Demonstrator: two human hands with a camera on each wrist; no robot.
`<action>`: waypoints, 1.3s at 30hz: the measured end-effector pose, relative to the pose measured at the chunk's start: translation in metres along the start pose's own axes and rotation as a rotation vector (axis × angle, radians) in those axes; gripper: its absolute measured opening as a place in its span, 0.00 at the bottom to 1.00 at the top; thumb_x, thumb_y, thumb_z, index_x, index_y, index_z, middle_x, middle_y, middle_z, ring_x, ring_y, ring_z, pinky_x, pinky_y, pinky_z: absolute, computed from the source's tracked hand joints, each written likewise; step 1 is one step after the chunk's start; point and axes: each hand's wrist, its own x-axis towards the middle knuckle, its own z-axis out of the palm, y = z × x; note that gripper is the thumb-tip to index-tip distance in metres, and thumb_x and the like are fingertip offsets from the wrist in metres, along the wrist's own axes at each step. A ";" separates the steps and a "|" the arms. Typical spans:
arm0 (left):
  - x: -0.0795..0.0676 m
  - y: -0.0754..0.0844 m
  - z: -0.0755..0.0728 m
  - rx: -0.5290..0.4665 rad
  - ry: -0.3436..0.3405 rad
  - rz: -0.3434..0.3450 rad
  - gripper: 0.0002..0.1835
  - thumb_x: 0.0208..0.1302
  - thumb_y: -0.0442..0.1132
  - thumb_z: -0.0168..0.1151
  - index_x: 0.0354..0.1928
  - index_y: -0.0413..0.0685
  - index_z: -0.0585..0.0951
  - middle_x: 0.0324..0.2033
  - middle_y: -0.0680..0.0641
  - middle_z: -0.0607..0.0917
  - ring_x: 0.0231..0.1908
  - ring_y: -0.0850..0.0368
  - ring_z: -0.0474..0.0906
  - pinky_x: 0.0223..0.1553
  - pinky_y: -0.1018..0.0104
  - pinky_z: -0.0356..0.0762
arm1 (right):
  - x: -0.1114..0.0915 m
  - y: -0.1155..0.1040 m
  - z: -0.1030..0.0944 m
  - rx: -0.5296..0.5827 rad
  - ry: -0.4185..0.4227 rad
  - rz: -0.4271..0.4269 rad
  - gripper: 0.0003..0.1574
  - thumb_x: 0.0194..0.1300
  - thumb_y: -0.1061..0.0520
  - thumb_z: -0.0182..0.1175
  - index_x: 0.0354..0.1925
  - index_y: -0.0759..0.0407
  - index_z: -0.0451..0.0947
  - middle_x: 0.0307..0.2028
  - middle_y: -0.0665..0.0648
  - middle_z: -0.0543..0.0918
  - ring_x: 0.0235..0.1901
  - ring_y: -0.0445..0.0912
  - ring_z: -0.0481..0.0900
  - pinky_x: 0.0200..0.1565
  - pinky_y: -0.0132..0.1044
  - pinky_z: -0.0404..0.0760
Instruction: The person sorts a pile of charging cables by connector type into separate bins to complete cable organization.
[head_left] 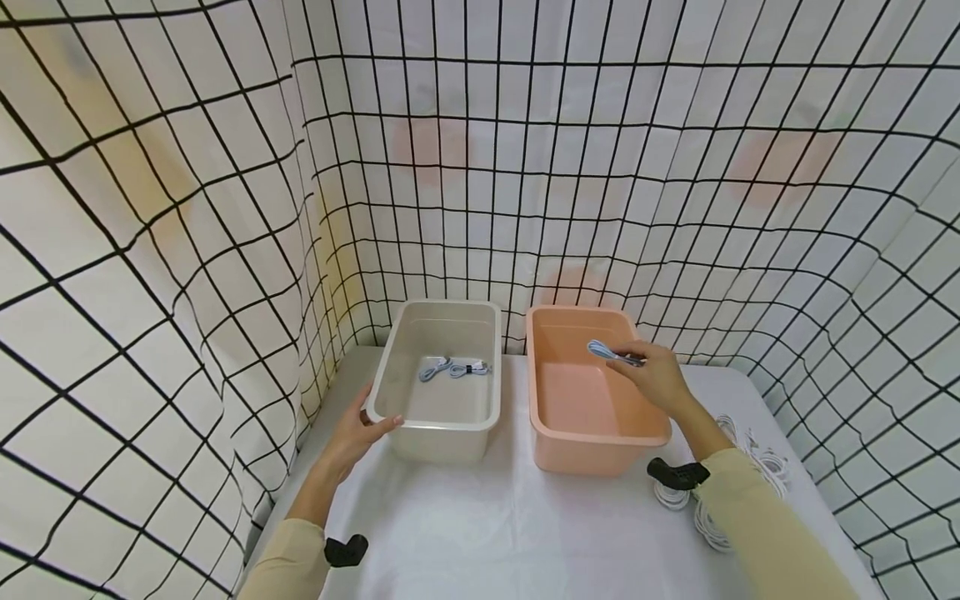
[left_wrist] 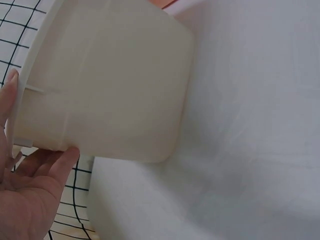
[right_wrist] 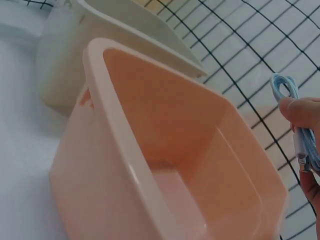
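My left hand (head_left: 356, 435) grips the front-left corner of a cream plastic bin (head_left: 442, 427), thumb along the rim and the other fingers against the outer side. On that bin's floor lie two small coiled cables, a blue-grey cable (head_left: 435, 369) and a cable with a black tie (head_left: 468, 369). My right hand (head_left: 651, 377) pinches a coiled light-blue USB cable (right_wrist: 285, 86) above the right side of a peach plastic bin (head_left: 581, 437). The cable's metal plug (right_wrist: 303, 162) shows below the thumb. In the head view the peach bin's visible floor is bare.
Several coiled white cables (head_left: 768, 467) lie on the white-covered table (head_left: 510, 533) at the right, partly behind my right forearm. A black wire grid (head_left: 495, 200) with white cloth behind it rises at the back and both sides. Black straps sit on both wrists.
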 end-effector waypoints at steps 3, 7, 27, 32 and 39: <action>0.001 0.000 0.000 -0.004 -0.002 0.008 0.53 0.66 0.42 0.74 0.84 0.52 0.50 0.65 0.30 0.72 0.56 0.44 0.72 0.53 0.55 0.74 | 0.011 -0.011 0.013 0.028 -0.025 -0.028 0.18 0.67 0.56 0.73 0.51 0.65 0.87 0.44 0.64 0.86 0.38 0.52 0.79 0.34 0.34 0.79; 0.002 -0.003 -0.001 -0.025 -0.015 0.023 0.52 0.67 0.40 0.74 0.83 0.51 0.50 0.66 0.30 0.72 0.58 0.44 0.72 0.54 0.55 0.74 | 0.024 -0.023 0.032 0.074 -0.064 -0.069 0.17 0.65 0.58 0.74 0.49 0.66 0.88 0.44 0.63 0.87 0.36 0.51 0.77 0.34 0.36 0.77; 0.004 -0.002 0.001 -0.018 -0.002 0.014 0.51 0.65 0.40 0.75 0.82 0.51 0.54 0.66 0.30 0.72 0.59 0.42 0.73 0.56 0.52 0.74 | 0.075 -0.088 0.115 0.103 -0.232 -0.064 0.17 0.69 0.55 0.71 0.53 0.60 0.87 0.45 0.57 0.86 0.39 0.51 0.79 0.37 0.40 0.79; 0.012 -0.002 0.000 -0.076 -0.012 0.042 0.51 0.65 0.39 0.75 0.82 0.51 0.54 0.68 0.30 0.70 0.64 0.36 0.71 0.61 0.46 0.72 | 0.087 -0.104 0.132 0.097 -0.249 -0.103 0.17 0.69 0.55 0.70 0.53 0.60 0.87 0.47 0.57 0.87 0.41 0.51 0.81 0.39 0.42 0.81; 0.007 -0.007 -0.003 -0.067 0.010 0.023 0.51 0.65 0.38 0.75 0.82 0.51 0.54 0.67 0.30 0.72 0.60 0.41 0.74 0.59 0.49 0.75 | 0.103 -0.127 0.160 0.085 -0.295 -0.128 0.16 0.69 0.57 0.70 0.53 0.63 0.87 0.47 0.59 0.87 0.44 0.53 0.81 0.43 0.44 0.82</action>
